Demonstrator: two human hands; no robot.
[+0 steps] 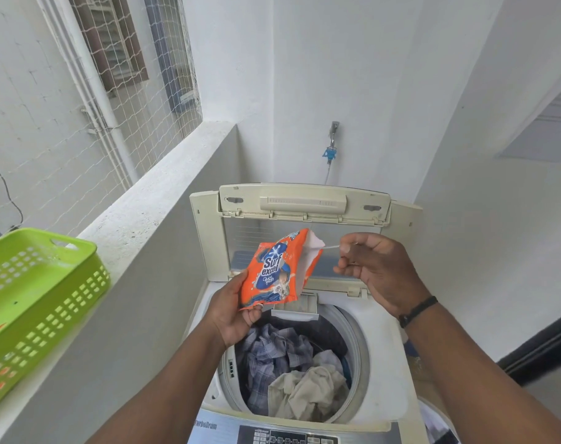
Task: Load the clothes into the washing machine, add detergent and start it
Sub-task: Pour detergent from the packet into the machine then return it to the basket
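Observation:
A top-loading washing machine (384, 341) stands in front of me with its lid (304, 203) folded upright. Clothes (292, 373) fill the drum: blue checked shirts and a beige cloth. My left hand (231, 312) holds an orange detergent packet (279, 270) by its lower corner, above the drum's back rim. The packet's top is open and shows a white inside. My right hand (375, 270) pinches a thin white stick (330, 247) that reaches into the packet's mouth; its far end is hidden. The control panel (292, 435) lies at the front edge.
A green perforated basket (42, 302) sits on the concrete ledge (163, 193) to the left. A tap (332, 139) with a blue hose connector is on the wall behind the machine. White walls close in on both sides, and a dark door frame (535, 350) is at the right.

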